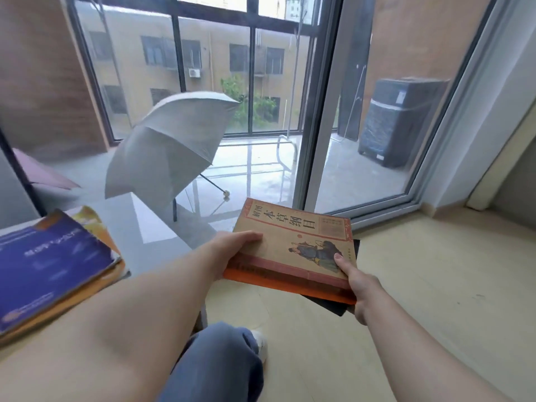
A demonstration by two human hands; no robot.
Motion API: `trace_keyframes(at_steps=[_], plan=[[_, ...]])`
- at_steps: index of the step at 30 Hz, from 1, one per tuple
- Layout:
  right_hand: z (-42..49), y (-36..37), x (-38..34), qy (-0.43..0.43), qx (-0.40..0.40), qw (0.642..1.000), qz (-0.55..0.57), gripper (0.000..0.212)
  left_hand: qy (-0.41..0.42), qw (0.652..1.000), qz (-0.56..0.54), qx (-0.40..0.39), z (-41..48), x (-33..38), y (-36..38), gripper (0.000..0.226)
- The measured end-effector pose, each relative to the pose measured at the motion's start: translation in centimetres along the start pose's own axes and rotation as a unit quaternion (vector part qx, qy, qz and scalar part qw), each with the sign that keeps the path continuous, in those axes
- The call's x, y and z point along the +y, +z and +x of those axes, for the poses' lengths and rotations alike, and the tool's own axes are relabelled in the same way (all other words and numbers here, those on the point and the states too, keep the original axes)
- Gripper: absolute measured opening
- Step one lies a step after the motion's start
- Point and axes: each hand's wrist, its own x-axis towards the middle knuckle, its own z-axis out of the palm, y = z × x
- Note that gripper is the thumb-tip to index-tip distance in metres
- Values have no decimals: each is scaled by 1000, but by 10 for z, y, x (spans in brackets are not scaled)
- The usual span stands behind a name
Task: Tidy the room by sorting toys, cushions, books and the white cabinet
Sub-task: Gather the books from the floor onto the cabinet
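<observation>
Hiding beneath tan book (293,245): black book (327,304)

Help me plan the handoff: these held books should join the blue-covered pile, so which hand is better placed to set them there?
Probably the left hand: it grips the stack of books on the side nearer the blue-covered pile. The right hand holds the far corner.

This is a room in an apartment home, several floors up. A sliding glass door (362,111) opens to an enclosed balcony where an open grey umbrella (171,146) stands, and a residential building (203,59) shows beyond. Books (52,265) lie nearby.
</observation>
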Motion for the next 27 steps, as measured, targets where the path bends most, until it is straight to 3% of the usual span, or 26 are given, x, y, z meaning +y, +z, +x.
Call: trace_keyframes(at_steps=[5, 9, 15, 20, 22, 24, 25, 27], plan=[[-45, 50, -17, -25, -72, 997, -18, 50, 28, 998, -27, 52, -43, 10, -62, 20], [-72, 98, -23, -32, -132, 990, -35, 48, 32, 992, -36, 115, -64, 9, -119, 46], [-99, 185, -10, -18, -215, 976, -44, 51, -2, 982, -113, 153, -100, 6, -201, 24], [-110, 255, 16, 16, -260, 965, -27, 51, 14, 947, -232, 220, -117, -9, -267, 21], [-116, 279, 23, 37, -278, 960, -11, 39, 36, 931, -289, 221, -121, -13, -285, 26], [-127, 300, 31, 65, -294, 954, -4, 26, 68, 891, -370, 255, -118, -19, -305, 30], [-132, 309, 36, 76, -306, 949, -22, 24, 73, 875, -396, 268, -116, -22, -312, 29], [-138, 315, 43, 83, -348, 925, -125, 21, 40, 879, -362, 308, -106, -33, -321, 28]])
